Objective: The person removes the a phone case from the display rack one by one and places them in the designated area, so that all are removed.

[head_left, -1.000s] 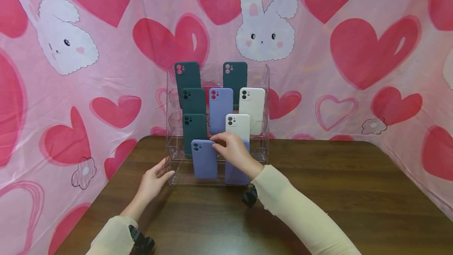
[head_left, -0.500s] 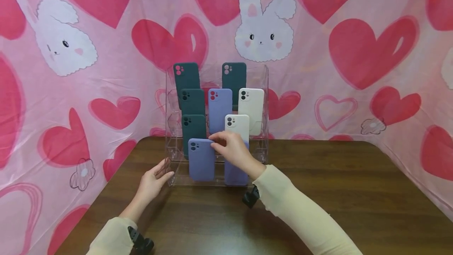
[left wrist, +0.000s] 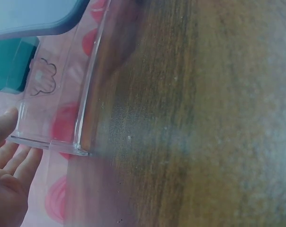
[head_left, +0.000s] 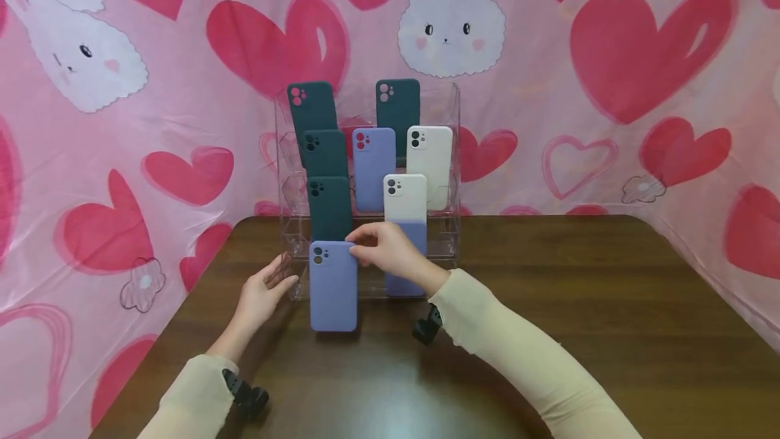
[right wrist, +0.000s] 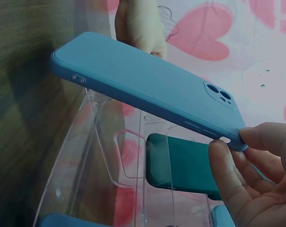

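Note:
My right hand (head_left: 393, 249) pinches a purple phone case (head_left: 333, 293) by its upper right corner. The case hangs upright in front of the clear stepped display stand (head_left: 454, 110), its camera cutouts at the top left. In the right wrist view, thumb and fingertips clasp the corner of that case (right wrist: 133, 75) near the cutouts. My left hand (head_left: 258, 297) holds the stand's left side at the bottom. From the left wrist view, the thumb lies on one side of the clear wall and the fingers (left wrist: 27, 168) on the other.
Several cases stand in the tiers: dark green ones (head_left: 329, 208) mostly at left, a purple one (head_left: 374, 168) in the middle, white ones (head_left: 432, 161) at right. Another purple case (head_left: 407, 249) sits in front of a white one. The brown wooden table (head_left: 548, 330) meets a pink heart-patterned cloth (head_left: 524, 93).
The purple case in my right hand has come out of the stand's front tier, toward me and slightly left. My left hand keeps its place on the stand. The head view has tilted down.

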{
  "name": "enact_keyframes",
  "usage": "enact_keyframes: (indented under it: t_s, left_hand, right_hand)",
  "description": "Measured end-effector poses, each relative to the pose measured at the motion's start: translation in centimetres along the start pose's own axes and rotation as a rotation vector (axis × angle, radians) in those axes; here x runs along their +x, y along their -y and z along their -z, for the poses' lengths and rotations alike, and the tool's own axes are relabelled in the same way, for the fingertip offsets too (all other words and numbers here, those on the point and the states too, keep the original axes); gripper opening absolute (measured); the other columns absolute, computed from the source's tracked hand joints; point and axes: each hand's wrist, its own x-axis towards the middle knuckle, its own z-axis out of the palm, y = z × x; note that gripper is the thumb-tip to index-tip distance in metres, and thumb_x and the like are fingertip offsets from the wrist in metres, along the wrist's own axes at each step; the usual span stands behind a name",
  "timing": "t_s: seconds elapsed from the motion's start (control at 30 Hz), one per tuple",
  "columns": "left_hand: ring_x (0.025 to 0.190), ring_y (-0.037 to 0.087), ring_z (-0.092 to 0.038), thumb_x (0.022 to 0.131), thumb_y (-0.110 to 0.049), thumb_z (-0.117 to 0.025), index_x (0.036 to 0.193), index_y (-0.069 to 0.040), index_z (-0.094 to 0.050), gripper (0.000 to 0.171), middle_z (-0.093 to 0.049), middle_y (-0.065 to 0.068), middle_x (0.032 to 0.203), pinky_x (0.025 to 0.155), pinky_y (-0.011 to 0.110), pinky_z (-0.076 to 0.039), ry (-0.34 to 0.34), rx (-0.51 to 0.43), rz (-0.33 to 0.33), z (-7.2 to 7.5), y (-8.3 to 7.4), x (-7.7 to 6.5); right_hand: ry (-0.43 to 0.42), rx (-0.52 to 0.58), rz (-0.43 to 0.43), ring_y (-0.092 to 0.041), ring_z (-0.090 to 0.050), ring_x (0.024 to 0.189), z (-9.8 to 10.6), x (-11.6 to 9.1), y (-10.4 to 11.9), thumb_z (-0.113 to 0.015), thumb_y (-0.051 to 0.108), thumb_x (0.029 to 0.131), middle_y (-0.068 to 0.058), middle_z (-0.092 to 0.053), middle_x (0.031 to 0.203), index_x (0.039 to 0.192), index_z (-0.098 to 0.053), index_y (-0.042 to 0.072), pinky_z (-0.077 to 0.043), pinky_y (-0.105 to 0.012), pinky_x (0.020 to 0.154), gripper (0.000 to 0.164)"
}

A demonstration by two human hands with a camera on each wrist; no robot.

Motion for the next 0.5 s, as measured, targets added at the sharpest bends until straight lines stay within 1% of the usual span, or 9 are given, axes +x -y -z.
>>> enact_keyframes:
  t_s: [0.17,0.23,0.27,0.37,0.5]
  left_hand:
    - [0.115,0.03,-0.049,0.086,-0.008,-0.065,0.136,0.005,-0.038,0.059,-0.043,0.018,0.133,0.087,0.024,-0.043,-0.026,0.022,-0.026,0.3,-0.4,0.4]
    - [0.115,0.03,-0.049,0.086,-0.008,-0.065,0.137,0.004,-0.038,0.059,-0.043,0.018,0.133,0.086,0.024,-0.043,-0.027,0.026,-0.031,0.3,-0.4,0.5]
    - [0.115,0.03,-0.049,0.086,-0.008,-0.065,0.137,0.004,-0.038,0.059,-0.043,0.018,0.133,0.086,0.023,-0.043,-0.028,0.029,-0.032,0.3,-0.4,0.5]
    - [0.113,0.03,-0.05,0.086,-0.006,-0.065,0.136,0.005,-0.038,0.058,-0.044,0.019,0.133,0.084,0.019,-0.044,-0.027,0.023,-0.031,0.1,-0.4,0.5]
    - [0.113,0.03,-0.05,0.086,-0.003,-0.064,0.136,0.006,-0.038,0.057,-0.045,0.019,0.132,0.082,0.014,-0.045,-0.014,0.016,-0.016,-0.2,-0.1,0.1]
  right_hand:
    - [0.051,0.042,-0.019,-0.017,-0.061,0.064,-0.6,0.3,0.0,-0.064,0.005,0.086,-0.006,-0.063,0.081,0.101,-0.067,0.0,-0.055,-0.035,0.062,0.017]
    - [0.078,0.061,-0.035,-0.017,-0.062,0.063,-0.9,0.4,-0.3,-0.064,0.003,0.086,-0.006,-0.064,0.081,0.101,-0.067,-0.002,-0.056,-0.034,0.061,0.016]
    - [0.089,0.069,-0.046,-0.018,-0.062,0.063,-1.2,0.4,-0.4,-0.064,0.003,0.085,-0.007,-0.064,0.081,0.1,-0.067,-0.002,-0.056,-0.034,0.06,0.016]
    - [0.116,0.108,-0.085,-0.017,-0.062,0.061,-2.0,0.1,-1.0,-0.064,0.001,0.085,-0.007,-0.065,0.079,0.099,-0.066,-0.004,-0.056,-0.038,0.061,0.015]
    - [0.155,0.191,-0.163,-0.016,-0.061,0.057,-3.5,-0.6,-2.1,-0.063,-0.002,0.084,-0.007,-0.064,0.074,0.099,-0.066,-0.005,-0.055,-0.044,0.064,0.015]
